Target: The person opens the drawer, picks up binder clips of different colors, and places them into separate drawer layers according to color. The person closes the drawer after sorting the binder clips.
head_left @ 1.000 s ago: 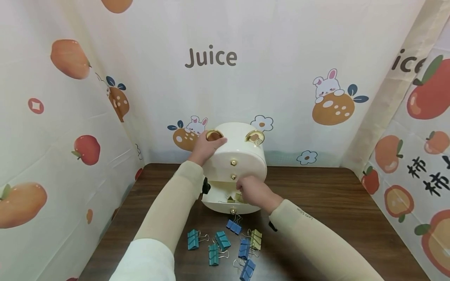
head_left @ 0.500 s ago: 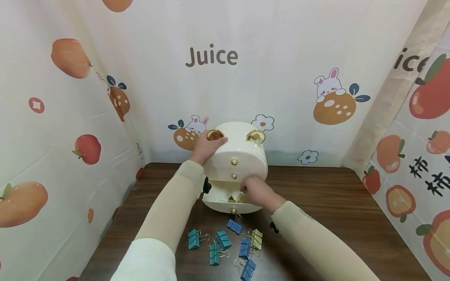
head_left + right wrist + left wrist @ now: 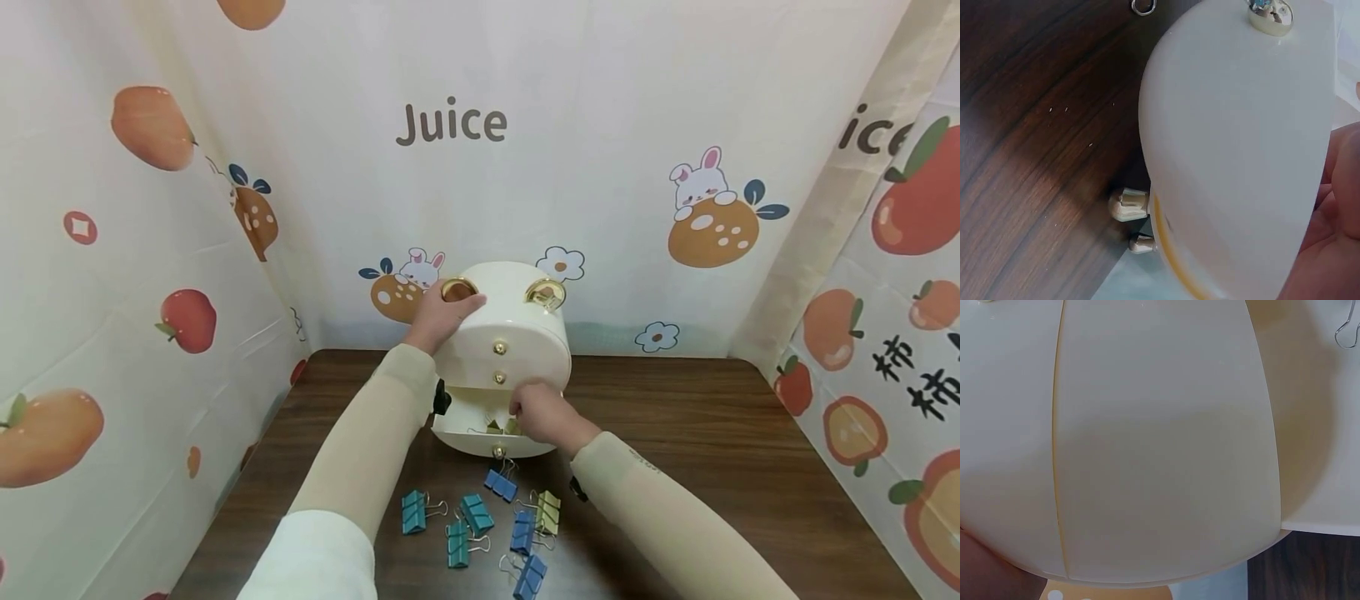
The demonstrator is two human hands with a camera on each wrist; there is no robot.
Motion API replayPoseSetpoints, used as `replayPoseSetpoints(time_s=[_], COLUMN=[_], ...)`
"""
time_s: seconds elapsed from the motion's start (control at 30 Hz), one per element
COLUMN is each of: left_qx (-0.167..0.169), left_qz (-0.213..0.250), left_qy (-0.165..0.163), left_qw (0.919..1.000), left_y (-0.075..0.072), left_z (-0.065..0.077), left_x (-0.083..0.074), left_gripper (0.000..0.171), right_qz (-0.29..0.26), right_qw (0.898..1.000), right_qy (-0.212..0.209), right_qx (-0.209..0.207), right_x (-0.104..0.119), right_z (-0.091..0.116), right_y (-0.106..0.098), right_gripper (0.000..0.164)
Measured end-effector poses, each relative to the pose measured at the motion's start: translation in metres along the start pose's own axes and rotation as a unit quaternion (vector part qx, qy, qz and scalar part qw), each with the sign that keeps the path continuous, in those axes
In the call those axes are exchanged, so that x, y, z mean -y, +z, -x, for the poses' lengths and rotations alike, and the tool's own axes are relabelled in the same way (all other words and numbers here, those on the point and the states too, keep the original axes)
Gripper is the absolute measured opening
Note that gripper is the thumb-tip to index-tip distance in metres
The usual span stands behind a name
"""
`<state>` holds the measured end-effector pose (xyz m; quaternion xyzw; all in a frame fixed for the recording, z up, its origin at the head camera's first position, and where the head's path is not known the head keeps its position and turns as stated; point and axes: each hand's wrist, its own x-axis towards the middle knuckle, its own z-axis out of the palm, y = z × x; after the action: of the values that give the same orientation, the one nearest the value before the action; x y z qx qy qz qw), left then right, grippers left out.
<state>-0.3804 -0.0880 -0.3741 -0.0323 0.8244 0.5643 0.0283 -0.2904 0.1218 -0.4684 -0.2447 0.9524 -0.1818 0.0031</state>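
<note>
A white rounded drawer box (image 3: 491,333) with gold knobs stands upright on the table, its lowest drawer (image 3: 450,429) pulled out. My left hand (image 3: 438,319) grips the box's upper left beside a gold ring-shaped ear; its thumb lies over the top front, while the other fingers are mostly hidden. Inside the drawer, my right hand (image 3: 546,414) has its fingers curled down; the drawer front hides them in the right wrist view, so whether they pinch anything is unclear. Yellow binder clips (image 3: 493,426) lie in the drawer, close to the right fingers.
On the table (image 3: 675,433) before the box lie several teal binder clips (image 3: 457,543), several blue binder clips (image 3: 522,532) and a yellow binder clip (image 3: 548,512). A fruit-printed curtain (image 3: 600,167) encloses the back and sides.
My right hand has shifted slightly within the drawer, a little rightward and then slightly back left. The left hand keeps its grip on the box, and the clips on the table have not moved.
</note>
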Motion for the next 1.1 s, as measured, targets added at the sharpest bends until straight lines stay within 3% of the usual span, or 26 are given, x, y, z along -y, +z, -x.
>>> replayPoseSetpoints(time_s=[0.2, 0.63, 0.8, 0.97, 1.1], left_qx=[-0.002, -0.008, -0.005, -0.002, -0.003], left_qz=[0.002, -0.008, -0.006, 0.004, 0.006], left_qy=[-0.001, 0.002, -0.003, -0.008, -0.005], left_qw=[1.0000, 0.9999, 1.0000, 1.0000, 1.0000], left_y=[0.000, 0.000, 0.001, 0.002, 0.002], left_z=[-0.001, -0.003, -0.003, -0.005, -0.006], left_x=[-0.001, 0.000, 0.002, 0.003, 0.003], left_gripper=[0.073, 0.072, 0.074, 0.075, 0.073], right_qz=[-0.022, -0.092, -0.140, -0.201, -0.226], right_qw=[1.000, 0.992, 0.984, 0.969, 0.960], right_qy=[0.007, -0.005, 0.026, 0.055, 0.045], right_qx=[-0.007, -0.081, -0.104, -0.132, -0.159], right_x=[0.002, 0.011, 0.012, 0.013, 0.014], right_z=[0.003, 0.024, 0.037, 0.055, 0.070], right_y=[-0.004, -0.018, -0.019, -0.018, -0.017], right_gripper=[0.022, 0.023, 0.020, 0.018, 0.017])
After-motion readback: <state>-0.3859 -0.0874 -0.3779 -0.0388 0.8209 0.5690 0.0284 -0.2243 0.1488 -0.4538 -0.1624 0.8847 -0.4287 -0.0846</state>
